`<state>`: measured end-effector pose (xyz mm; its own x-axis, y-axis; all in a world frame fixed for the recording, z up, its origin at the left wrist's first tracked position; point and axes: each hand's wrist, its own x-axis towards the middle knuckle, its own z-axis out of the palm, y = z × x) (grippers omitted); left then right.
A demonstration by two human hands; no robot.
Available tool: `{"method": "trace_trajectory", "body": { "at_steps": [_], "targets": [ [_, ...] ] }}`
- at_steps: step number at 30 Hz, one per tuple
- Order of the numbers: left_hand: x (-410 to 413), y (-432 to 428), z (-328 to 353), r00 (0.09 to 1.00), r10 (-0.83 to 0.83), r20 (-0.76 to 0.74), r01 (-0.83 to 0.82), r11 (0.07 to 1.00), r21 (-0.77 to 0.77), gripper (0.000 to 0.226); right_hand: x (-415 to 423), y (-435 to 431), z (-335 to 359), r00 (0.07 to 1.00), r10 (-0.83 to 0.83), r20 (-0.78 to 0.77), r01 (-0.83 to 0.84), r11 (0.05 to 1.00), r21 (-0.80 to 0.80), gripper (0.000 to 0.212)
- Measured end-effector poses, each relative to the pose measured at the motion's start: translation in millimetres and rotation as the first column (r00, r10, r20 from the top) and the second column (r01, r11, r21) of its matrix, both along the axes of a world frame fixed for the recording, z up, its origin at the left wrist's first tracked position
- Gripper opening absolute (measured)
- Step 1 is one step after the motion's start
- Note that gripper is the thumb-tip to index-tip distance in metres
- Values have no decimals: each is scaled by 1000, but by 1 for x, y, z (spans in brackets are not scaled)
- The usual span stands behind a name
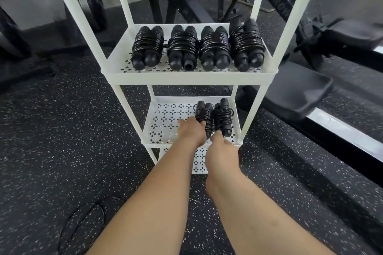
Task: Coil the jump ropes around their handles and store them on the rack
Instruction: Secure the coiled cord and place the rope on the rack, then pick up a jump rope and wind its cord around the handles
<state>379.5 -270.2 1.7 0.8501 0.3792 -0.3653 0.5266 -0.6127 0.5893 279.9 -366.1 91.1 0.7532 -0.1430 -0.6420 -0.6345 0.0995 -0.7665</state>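
Observation:
A white rack [186, 77] with perforated shelves stands on the gym floor. Several coiled black jump ropes [182, 47] lie side by side on its upper shelf. On the lower shelf [163, 122], at the right, lie two more coiled ropes. My left hand [191, 131] grips the near end of the left bundle [204, 114]. My right hand [220, 147] reaches in beside it, its fingertips at the near end of the right bundle [223, 118]; whether they pinch it is hidden.
An uncoiled black rope [83, 225] lies on the speckled rubber floor at the lower left. A black bench pad [296, 91] sits right of the rack. Weight plates and black machine frames stand behind. The left half of the lower shelf is bare.

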Motion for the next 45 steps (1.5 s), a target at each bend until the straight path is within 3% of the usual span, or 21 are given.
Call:
{"method": "trace_trajectory", "body": {
  "at_steps": [6,14,20,22,26,31,34,38,45],
  "targets": [
    [-9,6,4,999,-51,0,51,997,-62,41,-1,2,1,999,-28,20,27,999,41,38],
    [-7,9,-6,958,-284,-30,285,951,116,10,-6,6,3,1000,-23,2,23,998,54,30],
    [-16,11,4,948,-319,16,318,946,62,19,-2,11,-1,999,-45,4,45,998,35,32],
    [-25,12,15,960,-277,37,277,961,-7,25,-1,14,0,999,-45,5,45,999,0,36],
    [-52,30,36,985,-159,66,161,987,-29,61,-5,24,7,999,12,35,-10,999,-50,43],
    [-112,60,69,994,-65,92,69,997,-38,52,-34,57,23,983,142,117,-142,990,-11,51],
    [-167,79,82,991,-34,129,36,999,-17,46,-57,76,34,976,206,71,-210,976,56,29],
    [-245,105,86,998,-36,52,33,998,52,48,-86,107,30,929,365,59,-369,926,81,37],
    [-375,151,97,993,118,2,-117,987,111,44,-150,167,24,827,561,19,-561,827,29,19]
  ]
}}
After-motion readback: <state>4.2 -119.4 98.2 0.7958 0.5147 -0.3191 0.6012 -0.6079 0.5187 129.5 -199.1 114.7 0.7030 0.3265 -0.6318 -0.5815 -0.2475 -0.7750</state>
